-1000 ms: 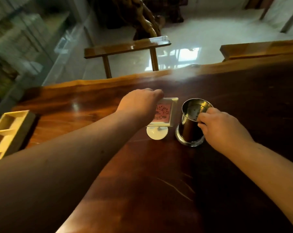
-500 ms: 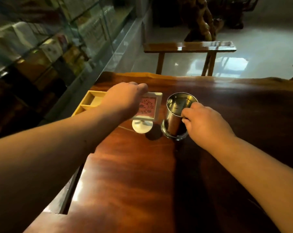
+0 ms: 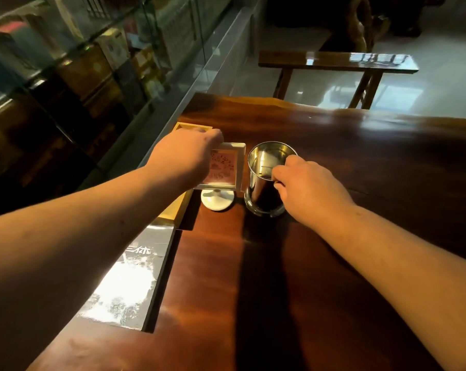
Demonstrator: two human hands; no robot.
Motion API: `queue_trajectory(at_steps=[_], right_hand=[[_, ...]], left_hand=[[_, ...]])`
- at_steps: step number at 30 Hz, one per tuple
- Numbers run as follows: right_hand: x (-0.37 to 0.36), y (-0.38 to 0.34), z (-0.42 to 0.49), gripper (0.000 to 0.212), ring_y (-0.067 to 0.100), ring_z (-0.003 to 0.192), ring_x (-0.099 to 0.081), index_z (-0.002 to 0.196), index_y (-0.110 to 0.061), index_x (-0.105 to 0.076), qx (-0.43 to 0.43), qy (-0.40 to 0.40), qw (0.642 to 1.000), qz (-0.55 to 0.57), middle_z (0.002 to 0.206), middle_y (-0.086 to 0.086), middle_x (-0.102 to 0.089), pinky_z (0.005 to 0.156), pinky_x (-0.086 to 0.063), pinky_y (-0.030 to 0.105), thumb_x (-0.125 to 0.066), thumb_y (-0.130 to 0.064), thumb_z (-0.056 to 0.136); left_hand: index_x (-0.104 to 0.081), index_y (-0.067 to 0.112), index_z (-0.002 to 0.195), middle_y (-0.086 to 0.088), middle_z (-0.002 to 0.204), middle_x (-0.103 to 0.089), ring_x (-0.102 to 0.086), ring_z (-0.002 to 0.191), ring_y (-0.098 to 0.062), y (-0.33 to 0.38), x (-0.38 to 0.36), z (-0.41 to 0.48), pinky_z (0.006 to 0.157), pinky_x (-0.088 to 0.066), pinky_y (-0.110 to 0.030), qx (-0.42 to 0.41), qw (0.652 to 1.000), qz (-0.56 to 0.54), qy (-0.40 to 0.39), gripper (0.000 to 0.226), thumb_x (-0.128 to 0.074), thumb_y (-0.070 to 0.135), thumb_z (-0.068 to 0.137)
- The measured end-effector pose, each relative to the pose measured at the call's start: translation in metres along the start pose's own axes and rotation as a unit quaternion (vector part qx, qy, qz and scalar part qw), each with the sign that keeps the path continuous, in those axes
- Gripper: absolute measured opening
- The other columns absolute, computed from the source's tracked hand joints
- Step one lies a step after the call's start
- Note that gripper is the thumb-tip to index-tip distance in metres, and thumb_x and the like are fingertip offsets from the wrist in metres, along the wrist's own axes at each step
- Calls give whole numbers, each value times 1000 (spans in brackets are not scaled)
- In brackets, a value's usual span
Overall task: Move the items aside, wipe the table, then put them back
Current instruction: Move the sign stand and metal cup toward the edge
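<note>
Sign stand point(image 3: 226, 167) in the left hand point(image 3: 186, 156) grip was white in frame and round base, and its card was pink with a darker red speckled pattern. Steel cup point(image 3: 264, 188), pinched at the rim by the right hand point(image 3: 306, 183), was shiny silver outside and dark inside. Tray point(image 3: 170, 212) just left of the left grip was pale yellow, the book point(image 3: 130, 277) nearer than it was black-grey with white splotches and white characters, and the table point(image 3: 253, 290) under both grips was dark red-brown with streaky grain.
</note>
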State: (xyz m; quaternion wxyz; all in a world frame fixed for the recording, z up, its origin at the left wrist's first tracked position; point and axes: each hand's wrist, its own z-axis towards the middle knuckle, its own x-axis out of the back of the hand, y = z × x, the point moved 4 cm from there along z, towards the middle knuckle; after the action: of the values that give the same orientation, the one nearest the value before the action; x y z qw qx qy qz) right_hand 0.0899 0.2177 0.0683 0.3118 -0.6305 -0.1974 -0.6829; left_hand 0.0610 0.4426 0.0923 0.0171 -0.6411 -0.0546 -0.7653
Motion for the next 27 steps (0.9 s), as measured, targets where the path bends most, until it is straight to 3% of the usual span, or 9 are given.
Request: queue_trajectory(at_steps=[5,11,14,17,21,25,27], right_hand=[[-13,-15,5,10,23,77,-48,106,-23,-63,2,-2,1000,11,93,-1,-49,62,-52,44,-57,-26,99],[-17,-17,11,13,20,74,-46,110,-24,-65,-4,8,1000,9,93,-4,-48,57,-47,37,-57,-25,100],[-19,-16,11,14,17,74,-44,110,-24,-66,-13,8,1000,6,93,-5,-49,57,-44,35,-57,-25,100],[-18,-17,9,17,20,80,-49,115,-24,-64,-24,-6,1000,6,98,-2,-54,61,-47,36,-55,-28,101],[1,-21,0,44,24,100,-58,133,-27,-53,-46,-3,999,13,119,-2,-58,68,-52,37,-59,-48,95],[49,-21,-26,74,24,118,-50,144,-30,-40,-69,44,996,21,135,-3,-51,84,-50,40,-63,-65,83],[77,-14,-47,83,25,125,-45,147,-31,-36,-96,61,993,12,140,-3,-47,92,-48,45,-63,-69,79]], left_hand=[[-59,29,131,-4,109,-69,-48,82,-17,-16,-5,-7,65,-42,-34,1,1000,-6,-12,46,-76,18,90],[-55,29,136,-5,112,-68,-53,85,-19,-22,-12,-7,63,-46,-35,9,999,-11,-28,54,-78,19,88],[-51,30,141,-5,123,-66,-61,106,-26,-22,-17,-7,76,-55,-42,15,999,-18,-43,61,-78,21,87],[-45,34,145,-5,133,-62,-55,120,-29,-20,-18,-9,88,-53,-48,10,998,-11,-59,65,-77,34,88],[-41,34,150,-4,151,-52,-47,135,-33,-12,0,-16,101,-47,-54,-11,999,0,-47,75,-71,59,85],[-45,31,149,-3,152,-52,-47,136,-33,14,43,-23,102,-47,-51,-55,998,-20,-14,85,-57,79,80],[-43,33,149,-2,154,-50,-45,138,-32,37,64,-25,104,-47,-52,-72,997,-34,-15,89,-60,82,77]])
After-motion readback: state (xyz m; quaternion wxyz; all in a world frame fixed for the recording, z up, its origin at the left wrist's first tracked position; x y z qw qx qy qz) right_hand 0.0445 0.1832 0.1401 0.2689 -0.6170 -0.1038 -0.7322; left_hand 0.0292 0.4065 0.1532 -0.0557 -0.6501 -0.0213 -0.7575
